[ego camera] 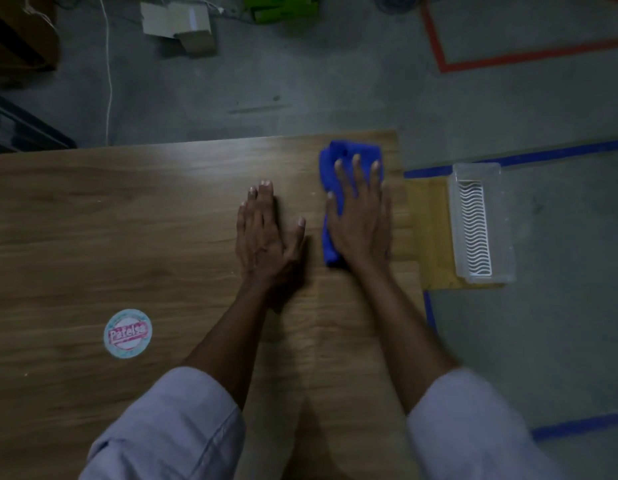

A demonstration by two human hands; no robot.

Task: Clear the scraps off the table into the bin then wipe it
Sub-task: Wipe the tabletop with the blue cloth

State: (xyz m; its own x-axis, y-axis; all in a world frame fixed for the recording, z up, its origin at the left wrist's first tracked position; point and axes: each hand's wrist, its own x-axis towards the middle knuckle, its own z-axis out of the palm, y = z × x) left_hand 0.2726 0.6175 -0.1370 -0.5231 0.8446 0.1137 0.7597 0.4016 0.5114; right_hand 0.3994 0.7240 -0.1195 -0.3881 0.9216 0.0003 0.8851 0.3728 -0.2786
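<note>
A folded blue cloth [335, 161] lies on the wooden table [127, 220] near its far right corner. My right hand [361, 216] presses flat on the cloth with straight, spread fingers. Just left of it, my left hand [266, 233] rests flat on the bare wood, fingers straight. A clear plastic bin [480, 223] with a white ribbed insert stands on a low wooden stand beside the table's right edge. No scraps show on the tabletop.
A round pink and pale blue sticker [128, 333] is on the table at the left. On the grey floor beyond lie a cardboard box [183, 26], a white cable [108, 71], and orange and blue tape lines.
</note>
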